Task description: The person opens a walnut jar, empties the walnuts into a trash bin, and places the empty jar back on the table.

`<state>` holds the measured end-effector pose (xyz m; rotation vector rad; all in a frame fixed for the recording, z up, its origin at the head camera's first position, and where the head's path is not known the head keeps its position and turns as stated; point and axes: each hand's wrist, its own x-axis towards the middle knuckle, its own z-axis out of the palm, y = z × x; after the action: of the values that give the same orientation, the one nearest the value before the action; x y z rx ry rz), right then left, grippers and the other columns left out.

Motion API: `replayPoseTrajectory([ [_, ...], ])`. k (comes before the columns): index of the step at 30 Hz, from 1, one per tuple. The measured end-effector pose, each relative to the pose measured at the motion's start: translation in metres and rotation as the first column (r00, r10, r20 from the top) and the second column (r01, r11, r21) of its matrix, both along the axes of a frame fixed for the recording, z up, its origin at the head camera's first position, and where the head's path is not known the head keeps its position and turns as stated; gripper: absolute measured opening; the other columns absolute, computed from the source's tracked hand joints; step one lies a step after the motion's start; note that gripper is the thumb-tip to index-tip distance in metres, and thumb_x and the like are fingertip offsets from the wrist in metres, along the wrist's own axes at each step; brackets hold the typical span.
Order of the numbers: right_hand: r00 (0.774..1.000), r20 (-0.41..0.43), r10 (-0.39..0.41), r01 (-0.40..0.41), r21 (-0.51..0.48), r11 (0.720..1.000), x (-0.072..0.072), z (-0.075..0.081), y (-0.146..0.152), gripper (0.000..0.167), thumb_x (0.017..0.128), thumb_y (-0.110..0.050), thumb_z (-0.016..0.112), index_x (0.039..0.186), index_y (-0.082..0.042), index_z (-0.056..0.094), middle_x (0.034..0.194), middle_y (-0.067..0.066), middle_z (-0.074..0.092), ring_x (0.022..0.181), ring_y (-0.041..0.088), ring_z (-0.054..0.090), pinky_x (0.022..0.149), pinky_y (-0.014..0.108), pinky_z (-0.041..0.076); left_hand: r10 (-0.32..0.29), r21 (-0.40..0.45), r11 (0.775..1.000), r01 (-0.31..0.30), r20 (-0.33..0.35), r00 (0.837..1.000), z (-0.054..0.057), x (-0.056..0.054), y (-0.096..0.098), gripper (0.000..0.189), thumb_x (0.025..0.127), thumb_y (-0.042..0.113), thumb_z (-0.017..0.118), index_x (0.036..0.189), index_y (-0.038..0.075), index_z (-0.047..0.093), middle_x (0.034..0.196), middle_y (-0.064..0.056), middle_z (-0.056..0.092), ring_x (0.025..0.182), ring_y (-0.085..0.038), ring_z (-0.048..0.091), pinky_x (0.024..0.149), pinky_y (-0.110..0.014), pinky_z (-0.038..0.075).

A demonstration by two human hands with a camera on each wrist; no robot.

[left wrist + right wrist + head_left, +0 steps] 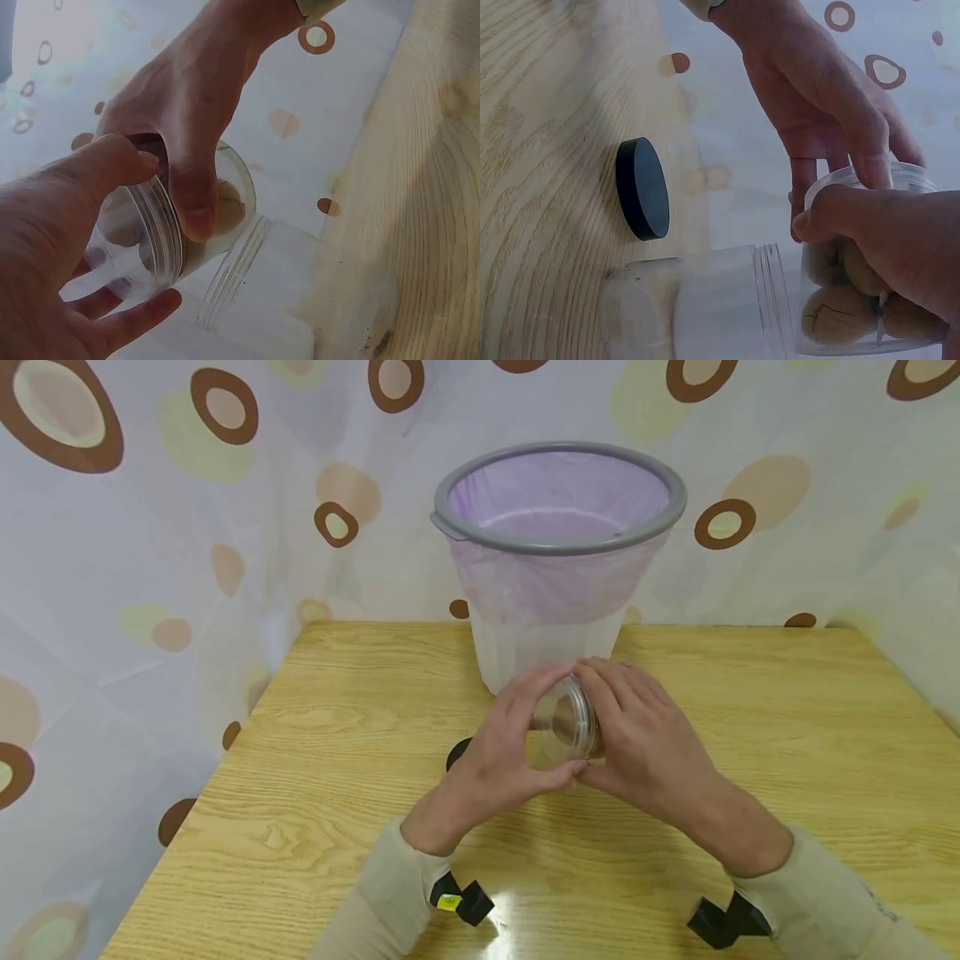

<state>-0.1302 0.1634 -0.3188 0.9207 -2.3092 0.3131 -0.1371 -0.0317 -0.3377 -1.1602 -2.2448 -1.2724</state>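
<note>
Both hands hold one clear plastic jar [551,731] above the table, lying roughly on its side. Brown round pieces with dark cracks, like walnuts [840,311], fill part of it. My left hand [498,747] curls round the threaded mouth end, thumb and fingers on opposite sides. Round the jar's body is my right hand [652,739], its thumb pressing the wall. A second clear jar [300,292] stands upright on the table just below, with no walnuts visible in it. On the tabletop beside this jar lies a black round lid [643,189], mostly hidden behind my left hand in the head view.
A white bin with a grey rim [558,547] and a purple liner [555,585] stands behind the hands. Patterned cloth [187,568] hangs round the back and left of the wooden table [300,793]. A black wrist camera [474,903] sits at each cuff.
</note>
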Motion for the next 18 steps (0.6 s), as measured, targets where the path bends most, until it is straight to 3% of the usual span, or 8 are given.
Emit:
replayPoseTrajectory([
  [2, 1.000, -0.002, 0.002, -0.002, -0.003, 1.000, 0.0003, 0.0003, 0.0016, 0.106, 0.045, -0.033, 0.098, 0.131, 0.006, 0.050, 0.124, 0.022, 0.059, 0.116, 0.039, 0.055, 0.107, 0.050, 0.041, 0.022, -0.005, 1.000, -0.022, -0.006, 1.000, -0.0001, 0.0003, 0.0014, 0.089, 0.078, 0.018, 0.083, 0.150, 0.009, 0.033, 0.146, -0.010, 0.040, 0.130, -0.023, 0.044, 0.087, -0.021, 0.055],
  [5, 1.000, -0.001, -0.001, 0.001, -0.003, 1.000, 0.0006, 0.0001, 0.0022, 0.100, 0.049, -0.029, 0.095, 0.131, 0.007, 0.049, 0.124, 0.022, 0.059, 0.116, 0.039, 0.055, 0.107, 0.050, 0.042, 0.094, 0.005, 0.995, -0.095, 0.086, 0.992, 0.0008, 0.0025, 0.0033, 0.083, 0.080, 0.026, 0.081, 0.148, 0.012, 0.036, 0.141, -0.007, 0.045, 0.122, -0.021, 0.049, 0.080, -0.020, 0.056],
  [8, 1.000, 0.006, -0.015, 0.015, -0.001, 1.000, 0.0009, 0.0000, 0.0025, 0.097, 0.052, -0.026, 0.092, 0.132, 0.008, 0.049, 0.125, 0.023, 0.059, 0.118, 0.039, 0.055, 0.107, 0.050, 0.042, 0.133, 0.067, 0.986, -0.153, 0.238, 0.962, 0.0021, 0.0038, 0.0042, 0.076, 0.082, 0.030, 0.078, 0.144, 0.009, 0.039, 0.132, -0.007, 0.050, 0.116, -0.020, 0.054, 0.076, -0.021, 0.057],
  [11, 0.999, 0.020, -0.028, 0.028, -0.005, 1.000, 0.0015, 0.0005, 0.0037, 0.098, 0.051, -0.026, 0.093, 0.132, 0.008, 0.049, 0.126, 0.023, 0.059, 0.118, 0.039, 0.055, 0.107, 0.050, 0.042, 0.124, 0.129, 0.975, -0.179, 0.352, 0.928, 0.0019, 0.0039, 0.0027, 0.072, 0.084, 0.028, 0.076, 0.141, 0.005, 0.040, 0.126, -0.007, 0.052, 0.114, -0.020, 0.055, 0.073, -0.022, 0.058],
  [14, 0.999, 0.026, -0.030, 0.030, -0.010, 0.999, 0.0018, 0.0009, 0.0049, 0.099, 0.050, -0.026, 0.094, 0.131, 0.007, 0.049, 0.125, 0.023, 0.059, 0.117, 0.039, 0.056, 0.106, 0.050, 0.042, 0.101, 0.144, 0.975, -0.169, 0.389, 0.916, 0.0005, 0.0036, 0.0002, 0.071, 0.085, 0.028, 0.075, 0.142, 0.005, 0.040, 0.125, -0.008, 0.052, 0.114, -0.020, 0.054, 0.073, -0.023, 0.059],
  [18, 0.999, 0.028, -0.026, 0.026, -0.016, 1.000, 0.0015, 0.0014, 0.0056, 0.099, 0.050, -0.026, 0.094, 0.132, 0.007, 0.048, 0.125, 0.023, 0.059, 0.117, 0.039, 0.056, 0.106, 0.051, 0.043, 0.073, 0.145, 0.980, -0.137, 0.381, 0.922, -0.0002, 0.0034, -0.0023, 0.072, 0.085, 0.028, 0.075, 0.143, 0.006, 0.040, 0.128, -0.009, 0.051, 0.115, -0.020, 0.054, 0.075, -0.024, 0.059],
])
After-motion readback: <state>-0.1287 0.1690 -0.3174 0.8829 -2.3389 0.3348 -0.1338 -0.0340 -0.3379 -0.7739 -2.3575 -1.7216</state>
